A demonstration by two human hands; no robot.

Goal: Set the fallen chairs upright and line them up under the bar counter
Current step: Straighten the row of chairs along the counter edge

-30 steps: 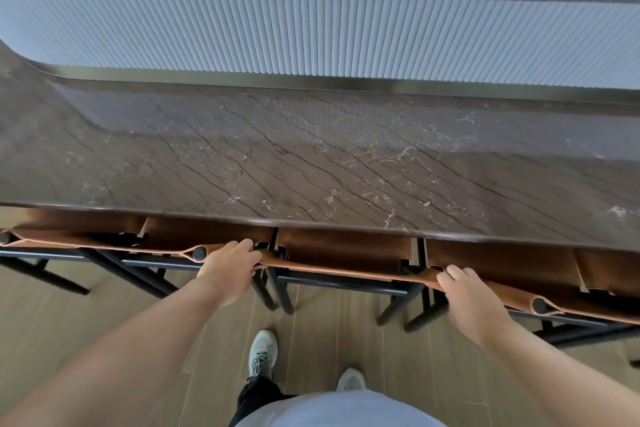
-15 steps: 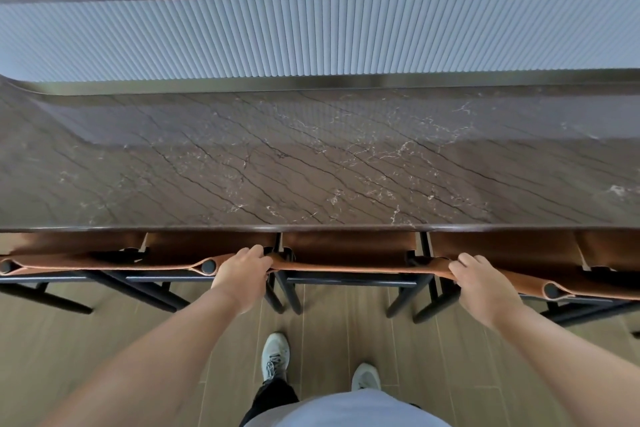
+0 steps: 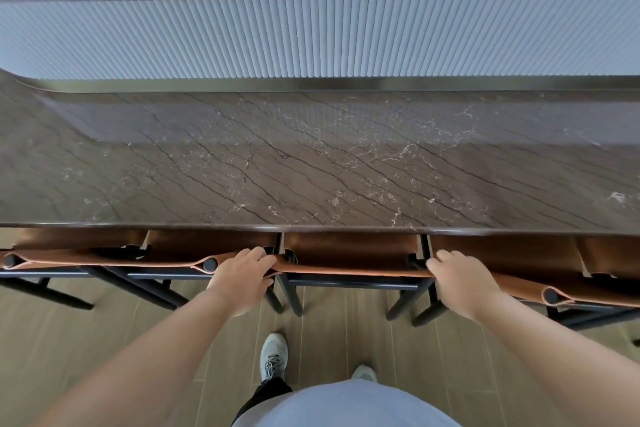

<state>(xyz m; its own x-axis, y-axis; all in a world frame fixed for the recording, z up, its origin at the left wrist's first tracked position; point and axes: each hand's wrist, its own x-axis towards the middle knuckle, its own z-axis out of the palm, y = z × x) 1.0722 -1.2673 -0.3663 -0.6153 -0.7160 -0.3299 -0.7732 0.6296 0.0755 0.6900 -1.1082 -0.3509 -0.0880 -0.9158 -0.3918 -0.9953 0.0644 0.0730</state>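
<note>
Standing upright in a row under the front edge of the brown marble desk (image 3: 311,163), four tan leather chairs show, with the far left chair (image 3: 69,258) and the next chair (image 3: 180,258) close side by side. The left hand (image 3: 242,272) has its grip curled over the left end of the middle chair's (image 3: 349,265) backrest top, and the right hand (image 3: 460,282) has its grip curled over the right end, where the right chair (image 3: 540,288) begins. Below, a grey sneaker (image 3: 273,355) rests on the wooden floor (image 3: 86,350)
</note>
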